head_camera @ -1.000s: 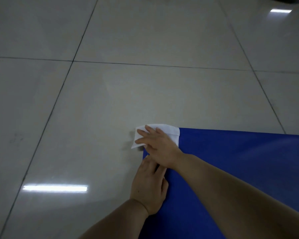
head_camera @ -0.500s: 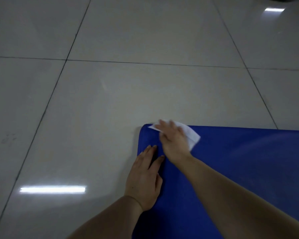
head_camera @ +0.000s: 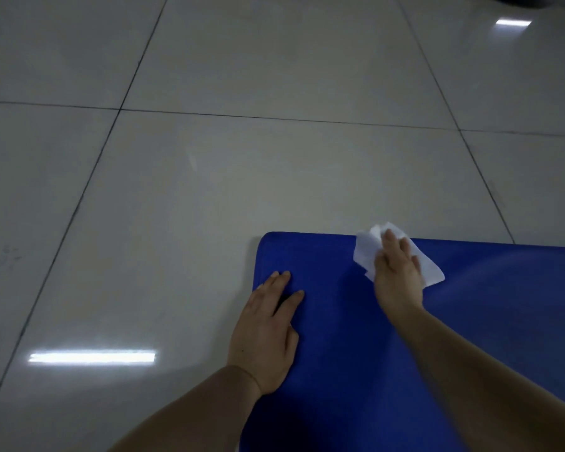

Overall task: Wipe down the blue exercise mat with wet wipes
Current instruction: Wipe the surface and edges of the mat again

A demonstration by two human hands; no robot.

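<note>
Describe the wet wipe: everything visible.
The wet wipe is a thin white sheet, rumpled and partly folded, lying on the blue mat along its far edge. One crumpled corner pokes just past that edge. The right hand presses it down with straight fingers, covering its middle; wipe shows on both sides of the hand. The left hand does not touch it.

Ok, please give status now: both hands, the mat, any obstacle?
Left hand flat on blue mat. Right hand presses white wipe near far edge. No obstacle seen.
</note>
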